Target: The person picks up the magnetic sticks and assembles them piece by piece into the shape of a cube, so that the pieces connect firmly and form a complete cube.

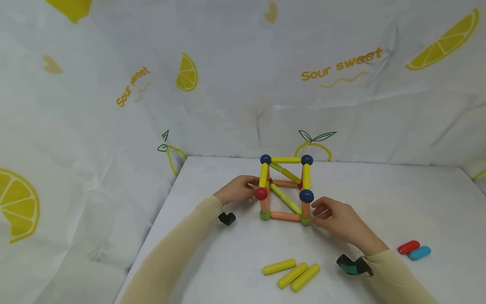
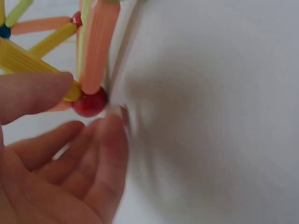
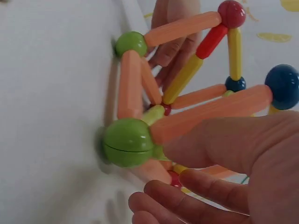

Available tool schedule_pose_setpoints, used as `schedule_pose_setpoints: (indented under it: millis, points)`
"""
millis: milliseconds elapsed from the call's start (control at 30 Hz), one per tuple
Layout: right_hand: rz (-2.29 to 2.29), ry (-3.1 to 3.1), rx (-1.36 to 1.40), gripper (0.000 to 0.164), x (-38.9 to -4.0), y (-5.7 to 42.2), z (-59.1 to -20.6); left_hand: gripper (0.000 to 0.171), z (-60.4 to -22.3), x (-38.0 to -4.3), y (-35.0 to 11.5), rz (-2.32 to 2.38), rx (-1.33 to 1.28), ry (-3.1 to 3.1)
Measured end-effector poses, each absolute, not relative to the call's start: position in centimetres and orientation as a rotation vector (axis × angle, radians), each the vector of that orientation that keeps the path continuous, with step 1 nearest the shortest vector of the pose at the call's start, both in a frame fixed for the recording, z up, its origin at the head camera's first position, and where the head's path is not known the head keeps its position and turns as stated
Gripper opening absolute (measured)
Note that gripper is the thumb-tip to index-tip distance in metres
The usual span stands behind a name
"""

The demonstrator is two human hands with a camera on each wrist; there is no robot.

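Note:
A cube-shaped frame of sticks and balls (image 1: 285,216) stands on the white table, with orange sticks below and yellow sticks along its top. Its balls are blue, red and green, and light green sticks slant across some sides. My left hand (image 1: 239,188) is at the frame's left side; in the left wrist view its loosely bent fingertips are right at a red ball (image 2: 89,103), the thumb overlapping a yellow stick. On the right, my right hand (image 1: 336,217) has relaxed fingers apart from the sticks. Its thumb lies close to an orange stick (image 3: 212,112) by a green ball (image 3: 128,142).
Three loose yellow sticks (image 1: 292,275) lie in front of the frame. A red piece (image 1: 409,247) and a blue piece (image 1: 419,253) lie side by side at the right. Behind the table (image 1: 379,185) hangs a white sheet (image 1: 235,76) with lemon prints.

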State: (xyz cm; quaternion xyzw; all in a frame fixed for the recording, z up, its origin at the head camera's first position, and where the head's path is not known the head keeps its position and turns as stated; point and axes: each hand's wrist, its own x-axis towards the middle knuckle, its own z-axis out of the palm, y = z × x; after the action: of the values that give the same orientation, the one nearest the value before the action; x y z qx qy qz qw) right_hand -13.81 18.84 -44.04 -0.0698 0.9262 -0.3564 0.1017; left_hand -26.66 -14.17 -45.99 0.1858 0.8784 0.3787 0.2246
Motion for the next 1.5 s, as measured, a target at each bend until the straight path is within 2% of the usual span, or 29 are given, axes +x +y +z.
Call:
schedule_pose_setpoints:
  millis: [100, 233, 400, 533, 833, 1200, 1500]
  points:
    - [-1.066, 2.915, -0.289, 0.035, -13.4, 19.0, -42.4, 0.05, -45.0, -24.5, -14.7, 0.936, 0.48, 2.572]
    - [-1.204, 3.204, -0.467, 0.027, -12.8, 18.8, -40.5, 0.043, -43.5, -19.4, -15.2, 0.736, 0.468, 2.733]
    - [-1.259, 3.336, -0.73, 0.037, -12.4, 17.9, -39.4, 0.034, -43.2, -13.5, -13.9, 0.597, 0.746, 2.682]
    - [-1.206, 3.351, -0.775, 0.043, -12.3, 17.4, -39.5, 0.029, -43.8, -11.3, -11.9, 0.563, 0.939, 2.584]
    - [-1.107, 3.33, -0.741, 0.044, -12.2, 17.0, -40.1, 0.028, -44.7, -9.6, -9.5, 0.498, 1.019, 2.521]
    - [-1.088, 3.326, -0.755, 0.038, -12.6, 16.8, -40.3, 0.022, -45.3, -9.6, -8.3, 0.38, 1.034, 2.544]
    - [-1.045, 3.308, -0.746, 0.038, -12.9, 17.1, -39.9, 0.023, -42.0, -10.8, -8.5, 0.39, 1.068, 2.651]
